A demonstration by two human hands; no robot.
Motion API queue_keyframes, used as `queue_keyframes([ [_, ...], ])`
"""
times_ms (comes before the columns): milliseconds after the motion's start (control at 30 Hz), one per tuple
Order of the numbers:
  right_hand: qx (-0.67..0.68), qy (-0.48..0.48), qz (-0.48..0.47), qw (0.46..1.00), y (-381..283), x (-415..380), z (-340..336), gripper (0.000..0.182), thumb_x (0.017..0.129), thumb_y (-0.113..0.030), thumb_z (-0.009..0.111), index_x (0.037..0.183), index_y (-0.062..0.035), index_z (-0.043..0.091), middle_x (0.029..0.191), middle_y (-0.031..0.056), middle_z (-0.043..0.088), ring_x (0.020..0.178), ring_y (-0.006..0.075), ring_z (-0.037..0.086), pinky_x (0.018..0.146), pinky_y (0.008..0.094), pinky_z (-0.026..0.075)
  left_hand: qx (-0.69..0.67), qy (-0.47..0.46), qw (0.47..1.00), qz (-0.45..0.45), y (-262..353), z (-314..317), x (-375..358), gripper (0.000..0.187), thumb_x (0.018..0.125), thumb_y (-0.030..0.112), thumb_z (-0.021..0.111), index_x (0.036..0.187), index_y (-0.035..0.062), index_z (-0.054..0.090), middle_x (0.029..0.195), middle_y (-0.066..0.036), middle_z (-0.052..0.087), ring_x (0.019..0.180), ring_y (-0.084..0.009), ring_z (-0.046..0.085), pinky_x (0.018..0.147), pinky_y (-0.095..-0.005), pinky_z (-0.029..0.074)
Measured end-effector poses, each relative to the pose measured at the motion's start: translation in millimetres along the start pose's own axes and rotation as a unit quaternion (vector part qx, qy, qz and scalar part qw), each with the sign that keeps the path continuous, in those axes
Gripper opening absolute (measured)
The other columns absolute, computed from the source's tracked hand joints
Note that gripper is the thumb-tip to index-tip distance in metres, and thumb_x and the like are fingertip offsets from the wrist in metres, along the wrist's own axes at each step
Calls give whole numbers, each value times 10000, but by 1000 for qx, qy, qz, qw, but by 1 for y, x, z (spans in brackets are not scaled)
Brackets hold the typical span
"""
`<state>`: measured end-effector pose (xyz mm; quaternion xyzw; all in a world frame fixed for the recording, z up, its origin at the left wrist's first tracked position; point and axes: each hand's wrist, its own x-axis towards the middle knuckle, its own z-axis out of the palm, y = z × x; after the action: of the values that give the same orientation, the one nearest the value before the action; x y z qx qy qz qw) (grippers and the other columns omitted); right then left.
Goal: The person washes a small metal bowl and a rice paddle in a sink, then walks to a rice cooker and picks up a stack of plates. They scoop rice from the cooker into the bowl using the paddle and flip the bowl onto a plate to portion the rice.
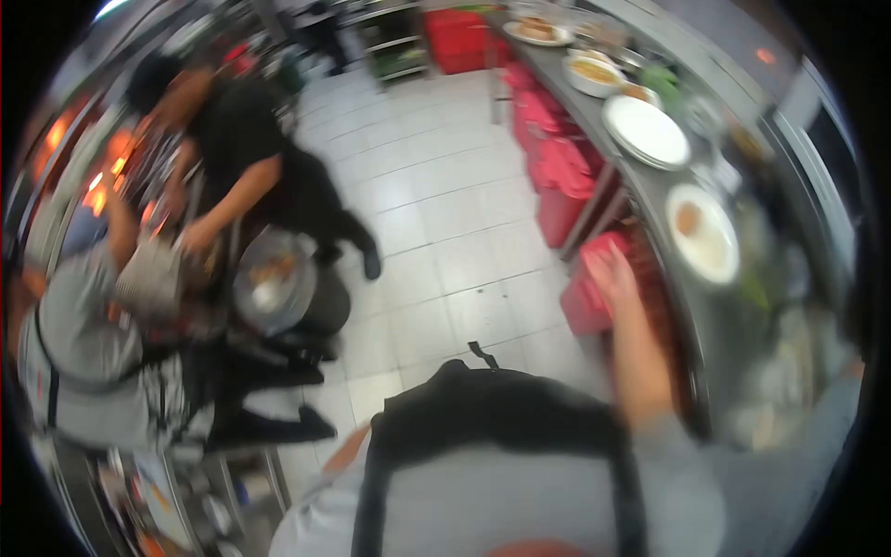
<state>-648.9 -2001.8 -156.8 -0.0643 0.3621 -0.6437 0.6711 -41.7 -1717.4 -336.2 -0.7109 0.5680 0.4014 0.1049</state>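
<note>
My right hand [608, 269] reaches forward along the counter's front edge, blurred by motion. Its fingers look stretched out and apart, with nothing seen in them. In this view it overlaps a red bin [587, 295] under the counter. Of my left arm only a short strip of skin shows beside my black apron [501, 408]; the left hand itself is hidden. To the right of my hand, on the metal counter [654, 218], lies an oval white plate [703, 232] with a brown food remnant. Farther along stand stacked white plates [647, 132].
At left a person in black [232, 139] and another in grey [88, 343] work near flames. Beside them stands a lined bin [276, 278] holding scraps. Red bins [557, 167] line the counter's underside. Food dishes [594, 74] sit farther back. Tiled floor [436, 213] runs between.
</note>
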Motion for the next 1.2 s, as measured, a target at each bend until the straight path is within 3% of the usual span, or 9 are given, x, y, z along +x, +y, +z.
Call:
queue_keyframes([
  [167,24,78,-96,992,-95,98,85,988,756,-339,713,1370,77,61,1279,329,312,1136,399,446,964,427,423,-29,-147,984,-99,29,-88,89,480,866,344,529,1243,52,477,1229,-156,517,1104,-279,514,920,-407,410],
  [367,7,254,-232,939,-177,203,111,744,781,-234,686,1344,-9,255,1324,258,314,1128,391,456,934,478,436,36,-164,986,2,161,-260,296,562,839,376,560,1284,58,433,1266,-168,480,1136,-276,491,936,-394,397],
  [500,77,381,-292,874,-195,243,87,417,788,77,474,1195,12,411,1147,214,516,1009,387,553,825,594,465,29,-134,969,207,371,-378,418,621,821,398,580,1312,62,404,1291,-176,455,1158,-274,475,946,-386,388],
  [600,17,360,-300,883,-183,226,100,412,792,64,498,1193,4,424,1140,206,521,1012,389,549,802,579,484,-162,-248,892,341,564,-423,421,622,817,377,591,1351,160,356,1181,-130,502,920,-177,487,772,-335,433],
  [800,41,361,-314,877,-131,172,141,522,701,113,509,1210,17,447,1087,172,572,943,303,589,801,412,500,-277,-459,779,325,807,-407,354,747,858,554,460,1400,107,207,1338,-176,385,1226,-310,380,945,-467,371],
  [867,25,320,-359,876,-104,165,125,512,690,105,521,1194,37,459,1095,168,566,977,289,571,826,372,485,-329,-551,682,351,835,-380,359,655,879,410,498,1348,6,284,1298,-183,434,1189,-318,428,954,-478,378],
  [967,-64,320,-406,853,-61,142,116,570,683,76,548,1234,25,410,1135,167,541,1016,263,546,868,357,457,-270,-444,803,293,802,-367,365,530,751,-8,587,1244,-33,392,1166,-178,519,1046,-292,544,885,-413,476],
  [1100,-117,377,-384,835,5,74,124,723,661,55,566,1333,-15,308,1243,159,467,1148,254,454,972,356,370,-194,-395,835,329,718,-362,302,627,729,-99,524,1314,0,321,1234,-173,474,1095,-309,511,932,-414,443],
  [1200,-124,389,-370,834,68,5,126,732,663,33,573,1339,-22,298,1237,161,466,1167,264,438,997,356,338,-186,-474,789,345,654,-335,271,547,778,-14,527,1293,-31,343,1199,-177,491,1089,-304,508,910,-417,448],
])
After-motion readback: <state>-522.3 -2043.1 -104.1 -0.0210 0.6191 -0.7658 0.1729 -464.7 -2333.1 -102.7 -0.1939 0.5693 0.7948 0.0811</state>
